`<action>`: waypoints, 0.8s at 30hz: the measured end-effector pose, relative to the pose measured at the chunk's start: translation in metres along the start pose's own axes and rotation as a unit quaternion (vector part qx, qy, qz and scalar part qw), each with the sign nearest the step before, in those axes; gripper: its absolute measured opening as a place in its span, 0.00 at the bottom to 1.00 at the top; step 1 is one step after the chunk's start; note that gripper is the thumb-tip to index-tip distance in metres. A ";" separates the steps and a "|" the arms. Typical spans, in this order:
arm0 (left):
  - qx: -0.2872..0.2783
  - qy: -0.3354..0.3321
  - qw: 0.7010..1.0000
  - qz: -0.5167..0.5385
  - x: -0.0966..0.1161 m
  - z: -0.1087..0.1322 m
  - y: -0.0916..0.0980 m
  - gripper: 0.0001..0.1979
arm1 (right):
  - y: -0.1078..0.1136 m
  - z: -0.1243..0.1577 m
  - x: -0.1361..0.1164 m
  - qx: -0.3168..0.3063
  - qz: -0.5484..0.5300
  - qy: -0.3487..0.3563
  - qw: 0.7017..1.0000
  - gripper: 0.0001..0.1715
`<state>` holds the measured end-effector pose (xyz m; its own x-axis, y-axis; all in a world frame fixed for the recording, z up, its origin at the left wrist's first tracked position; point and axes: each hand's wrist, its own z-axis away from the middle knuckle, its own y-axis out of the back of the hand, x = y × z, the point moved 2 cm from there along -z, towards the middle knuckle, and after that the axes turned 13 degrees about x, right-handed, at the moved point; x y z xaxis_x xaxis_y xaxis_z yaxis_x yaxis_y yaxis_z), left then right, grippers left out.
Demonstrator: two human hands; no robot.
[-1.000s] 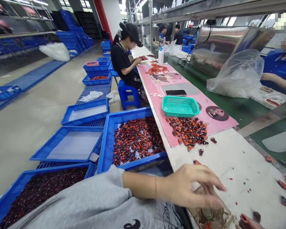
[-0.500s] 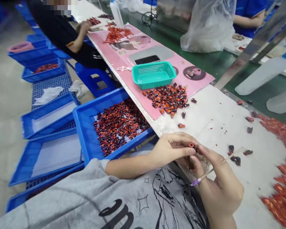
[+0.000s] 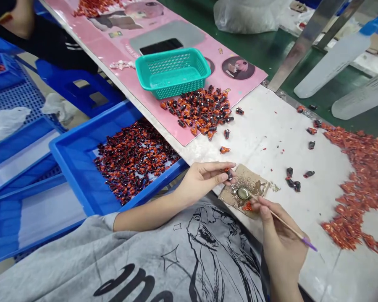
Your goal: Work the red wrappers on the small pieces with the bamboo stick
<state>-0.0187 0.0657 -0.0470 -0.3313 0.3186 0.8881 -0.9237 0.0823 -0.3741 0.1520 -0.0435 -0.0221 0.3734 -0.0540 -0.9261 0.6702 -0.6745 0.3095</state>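
Observation:
Between the fingertips of my left hand (image 3: pixel 201 178) is a small black-and-orange plastic piece (image 3: pixel 228 173), pinched above the table. My right hand (image 3: pixel 283 239) grips a thin stick (image 3: pixel 285 223) whose purple end points away toward the lower right. The stick's other end reaches a small round cap (image 3: pixel 243 193) that seems to hold liquid. Under the cap lies a stained piece of cardboard (image 3: pixel 229 191), speckled with grains. An orange piece (image 3: pixel 247 206) rests on the cardboard beside my right fingertips.
Black-and-orange pieces (image 3: pixel 204 107) are heaped by a green basket (image 3: pixel 173 77) on a pink mat. Loose red-orange parts (image 3: pixel 359 188) spread at the right; several black parts (image 3: pixel 292 180) lie nearer. A blue tray (image 3: pixel 82 167) of finished-looking pieces adjoins the table. Another person's arm (image 3: pixel 20 21) is at upper left.
My hands have drawn apart, uncovering the cardboard and cap. The stick has swung round, its purple end now at the lower right. The view has shifted, moving the scene up and left.

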 end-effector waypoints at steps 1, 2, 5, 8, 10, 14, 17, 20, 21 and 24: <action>-0.003 -0.001 1.000 -0.001 0.000 0.000 0.000 0.19 | -0.001 0.002 0.000 0.011 0.004 0.022 1.000 0.10; -0.006 -0.001 1.000 0.000 0.000 -0.001 0.000 0.19 | -0.001 0.004 0.001 0.022 0.010 0.048 0.999 0.09; -0.014 0.004 1.000 0.013 0.000 -0.002 0.000 0.17 | -0.004 0.008 0.003 0.032 0.036 0.121 0.991 0.07; -0.016 0.005 1.000 0.022 0.000 -0.002 -0.001 0.15 | -0.007 0.008 0.003 0.027 0.064 0.182 0.981 0.07; -0.012 0.002 1.000 0.018 0.000 -0.001 -0.001 0.14 | -0.008 0.007 0.002 0.028 0.084 0.209 0.974 0.07; 0.001 -0.007 1.000 0.024 -0.001 -0.002 0.001 0.14 | -0.009 0.008 0.002 0.042 0.102 0.210 0.972 0.07; 0.006 -0.002 0.999 0.036 0.000 -0.002 0.003 0.18 | -0.009 0.008 0.003 0.049 0.089 0.171 0.980 0.08; 0.005 0.003 0.999 0.040 0.001 -0.001 0.005 0.19 | -0.009 0.009 0.003 0.048 0.082 0.159 0.983 0.08; 0.005 0.003 0.999 0.041 0.002 -0.001 0.005 0.18 | -0.009 0.009 0.003 0.045 0.083 0.160 0.982 0.08; 0.006 0.000 0.999 0.040 0.004 -0.001 0.004 0.15 | -0.008 0.008 0.002 0.038 0.075 0.134 0.987 0.10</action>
<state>-0.0238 0.0678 -0.0455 -0.4033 0.3242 0.8557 -0.8970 0.0446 -0.4397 0.1422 -0.0437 -0.0284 0.6272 0.0320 -0.7782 0.5482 -0.7279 0.4118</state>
